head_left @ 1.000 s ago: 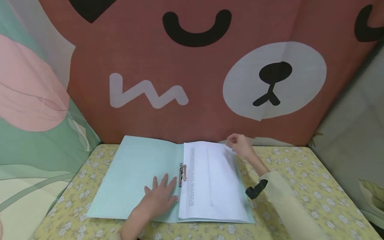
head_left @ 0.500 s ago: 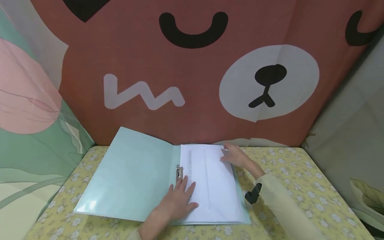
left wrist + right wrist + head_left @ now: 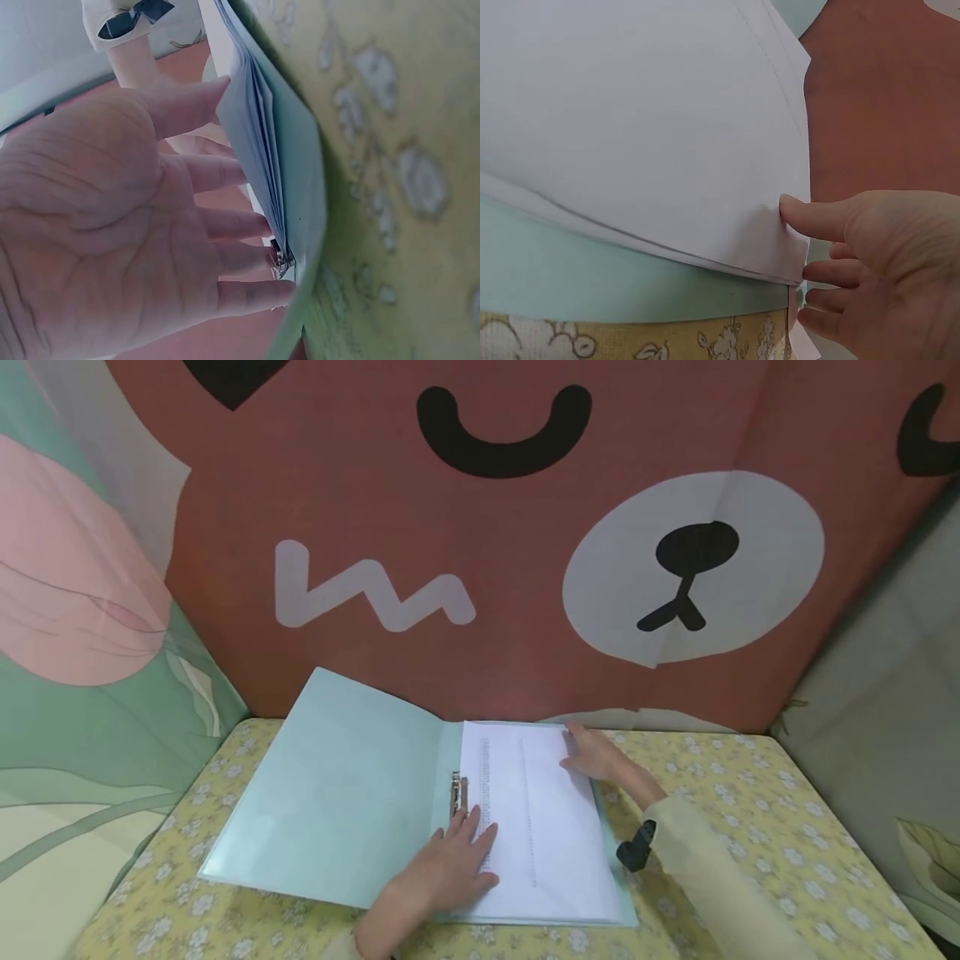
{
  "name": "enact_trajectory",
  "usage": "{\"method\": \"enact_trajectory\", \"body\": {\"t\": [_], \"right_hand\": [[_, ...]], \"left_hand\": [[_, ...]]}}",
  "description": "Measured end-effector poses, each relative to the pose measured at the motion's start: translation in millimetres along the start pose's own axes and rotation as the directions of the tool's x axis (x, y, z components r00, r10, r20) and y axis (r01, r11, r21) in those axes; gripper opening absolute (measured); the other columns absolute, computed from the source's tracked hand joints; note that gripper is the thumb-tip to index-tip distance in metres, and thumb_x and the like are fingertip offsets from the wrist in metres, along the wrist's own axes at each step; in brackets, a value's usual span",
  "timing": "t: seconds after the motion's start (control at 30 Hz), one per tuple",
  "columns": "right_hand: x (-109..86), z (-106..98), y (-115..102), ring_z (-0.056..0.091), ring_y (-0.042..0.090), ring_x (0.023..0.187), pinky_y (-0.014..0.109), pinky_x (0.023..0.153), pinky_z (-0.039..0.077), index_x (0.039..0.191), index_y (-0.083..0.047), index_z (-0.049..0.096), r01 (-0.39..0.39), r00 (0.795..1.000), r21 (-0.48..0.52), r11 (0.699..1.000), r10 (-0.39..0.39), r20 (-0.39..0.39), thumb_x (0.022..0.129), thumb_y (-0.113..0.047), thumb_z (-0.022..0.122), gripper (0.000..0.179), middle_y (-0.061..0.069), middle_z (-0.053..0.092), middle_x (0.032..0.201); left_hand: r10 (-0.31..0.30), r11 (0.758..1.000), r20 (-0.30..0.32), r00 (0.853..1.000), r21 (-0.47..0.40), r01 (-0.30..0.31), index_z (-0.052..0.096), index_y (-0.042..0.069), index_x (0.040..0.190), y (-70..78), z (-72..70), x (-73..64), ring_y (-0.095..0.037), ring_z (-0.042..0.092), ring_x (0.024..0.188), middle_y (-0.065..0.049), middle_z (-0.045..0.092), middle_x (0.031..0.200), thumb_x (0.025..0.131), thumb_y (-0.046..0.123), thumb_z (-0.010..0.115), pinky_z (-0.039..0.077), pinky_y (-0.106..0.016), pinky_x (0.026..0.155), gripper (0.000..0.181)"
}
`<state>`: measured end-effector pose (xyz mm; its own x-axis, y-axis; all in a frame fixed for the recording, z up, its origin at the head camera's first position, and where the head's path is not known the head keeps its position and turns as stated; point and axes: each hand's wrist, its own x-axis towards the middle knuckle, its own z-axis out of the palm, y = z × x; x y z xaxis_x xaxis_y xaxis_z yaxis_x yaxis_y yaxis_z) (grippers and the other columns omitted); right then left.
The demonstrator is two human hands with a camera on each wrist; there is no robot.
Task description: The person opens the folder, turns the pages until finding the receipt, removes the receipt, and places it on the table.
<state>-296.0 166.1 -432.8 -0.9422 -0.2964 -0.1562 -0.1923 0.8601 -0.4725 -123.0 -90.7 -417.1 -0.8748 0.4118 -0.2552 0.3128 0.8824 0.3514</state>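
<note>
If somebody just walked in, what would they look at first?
Probably the giant reddish-brown bear face filling the backdrop, with its black nose to the right. Next, the open pale green folder on the yellow flowered tabletop below, with white sheets on its right side.

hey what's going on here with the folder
Someone is handling white papers in an open pale green folder on a flowered table. Their left hand, fingers spread, lies over the near end of the metal clip and the papers' inner edge. Their right hand is at the far right corner, thumb on top; whether it pinches is unclear.
</note>
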Motion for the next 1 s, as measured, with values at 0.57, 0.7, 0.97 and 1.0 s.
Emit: {"method": "enact_trajectory", "body": {"t": [0.57, 0.7, 0.97, 1.0], "right_hand": [[1.3, 7.2, -0.2, 0.052, 0.045, 0.135, 0.053, 0.107, 0.048, 0.153, 0.01, 0.036, 0.031, 0.997, -0.008, 0.999, -0.031, -0.073, 0.094, -0.005, 0.076, 0.073, 0.031, 0.053, 0.146], [0.6, 7.1, -2.2, 0.057, 0.044, 0.129, 0.053, 0.104, 0.051, 0.149, 0.011, 0.043, 0.021, 0.993, -0.01, 1.0, -0.022, -0.116, 0.092, 0.0, 0.077, 0.067, 0.03, 0.058, 0.14], [-1.6, 5.4, -3.5, 0.065, 0.046, 0.112, 0.053, 0.091, 0.057, 0.138, 0.011, 0.055, 0.069, 0.957, 0.199, 0.978, -0.009, -0.29, 0.09, 0.006, 0.075, 0.052, 0.031, 0.067, 0.12], [-1.9, 4.5, -3.4, 0.065, 0.046, 0.111, 0.053, 0.09, 0.057, 0.135, 0.012, 0.056, 0.061, 0.949, 0.238, 0.969, 0.018, -0.315, 0.09, 0.005, 0.075, 0.049, 0.032, 0.067, 0.119]], "left_hand": [[-0.03, 0.999, 0.022, 0.999, 0.036, 0.029, 0.047, 0.011, 0.156, 0.6, 7.0, 6.1, -0.039, 0.021, 0.155, -0.018, 0.027, 0.168, 0.102, 0.042, 0.063, 0.034, -0.059, 0.118, 0.064], [-0.022, 0.999, 0.023, 1.0, 0.031, 0.021, 0.047, 0.011, 0.156, 1.0, 7.3, 5.8, -0.039, 0.021, 0.155, -0.018, 0.027, 0.168, 0.102, 0.042, 0.062, 0.034, -0.06, 0.118, 0.064], [-0.024, 0.998, 0.017, 1.0, 0.054, 0.023, 0.047, 0.01, 0.156, 1.6, 6.7, 4.8, -0.04, 0.021, 0.155, -0.019, 0.027, 0.168, 0.103, 0.042, 0.061, 0.034, -0.06, 0.118, 0.064], [-0.025, 0.998, 0.017, 1.0, 0.06, 0.024, 0.047, 0.01, 0.156, 1.5, 6.7, 4.8, -0.039, 0.021, 0.155, -0.018, 0.027, 0.168, 0.103, 0.043, 0.061, 0.034, -0.059, 0.118, 0.064]]}}
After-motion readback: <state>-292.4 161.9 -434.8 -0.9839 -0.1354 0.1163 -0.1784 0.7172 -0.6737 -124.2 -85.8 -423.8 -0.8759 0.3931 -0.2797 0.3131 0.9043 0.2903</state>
